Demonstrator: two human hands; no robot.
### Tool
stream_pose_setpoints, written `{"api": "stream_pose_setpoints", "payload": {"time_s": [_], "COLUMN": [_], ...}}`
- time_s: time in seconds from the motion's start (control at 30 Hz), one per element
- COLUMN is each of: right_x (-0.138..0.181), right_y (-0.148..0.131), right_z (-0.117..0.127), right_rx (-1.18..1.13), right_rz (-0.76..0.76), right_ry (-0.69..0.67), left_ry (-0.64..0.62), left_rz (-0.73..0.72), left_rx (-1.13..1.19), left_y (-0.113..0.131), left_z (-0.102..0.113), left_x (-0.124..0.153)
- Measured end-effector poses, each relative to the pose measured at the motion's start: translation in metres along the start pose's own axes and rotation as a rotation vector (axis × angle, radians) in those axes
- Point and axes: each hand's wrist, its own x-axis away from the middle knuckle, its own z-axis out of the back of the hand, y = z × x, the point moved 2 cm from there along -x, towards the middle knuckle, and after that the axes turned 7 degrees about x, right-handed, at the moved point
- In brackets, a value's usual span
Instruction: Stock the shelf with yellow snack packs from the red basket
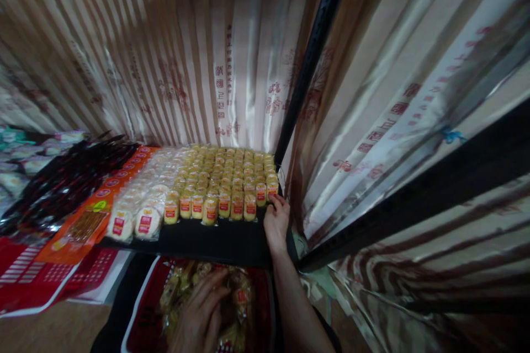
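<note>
My right hand (pixel 276 220) is at the right front corner of the black shelf (pixel 232 237). Its fingers are closed against a small yellow wrapped cake (pixel 272 188) with a red label, at the end of the row. Many like it stand in tight rows behind and to the left. Lower down, my left hand (pixel 202 309) reaches into a red basket (pixel 141 309) with a white rim. Its fingers are stretched over loose wrapped cakes (pixel 242 295), somewhat blurred, and nothing shows gripped in them.
Left of the yellow cakes stand round white wrapped cakes (pixel 148 223), an orange snack packet (pixel 89 220) and dark shiny packets (pixel 62 187). Another red basket (pixel 25 270) is at lower left. A black upright post (pixel 310 60) and patterned curtains (pixel 248 49) bound the shelf.
</note>
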Motion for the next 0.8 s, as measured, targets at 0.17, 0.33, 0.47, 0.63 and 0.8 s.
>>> {"api": "stream_pose_setpoints", "payload": {"time_s": [0.17,0.33,0.47,0.63,0.8], "right_x": [0.002,0.006,0.018,0.057,0.086], "right_y": [-0.003,-0.012,-0.031,-0.059,-0.072], "right_z": [0.004,0.013,0.015,-0.006,-0.029], "right_rx": [-0.032,-0.01,-0.059,-0.153,-0.051], "right_rz": [-0.014,0.015,0.091,0.278,0.483], "right_ry": [-0.021,0.018,-0.006,-0.367,-0.484], "left_ry": [-0.035,0.039,0.172,0.237,0.253], "left_rz": [0.026,0.149,0.292,0.425,0.505], "left_rx": [0.002,-0.034,-0.061,-0.163,-0.175], "left_y": [0.008,-0.003,-0.022,-0.03,-0.036], "left_z": [0.005,0.018,0.022,0.022,0.016], "left_x": [-0.006,-0.026,-0.053,-0.09,-0.1]}}
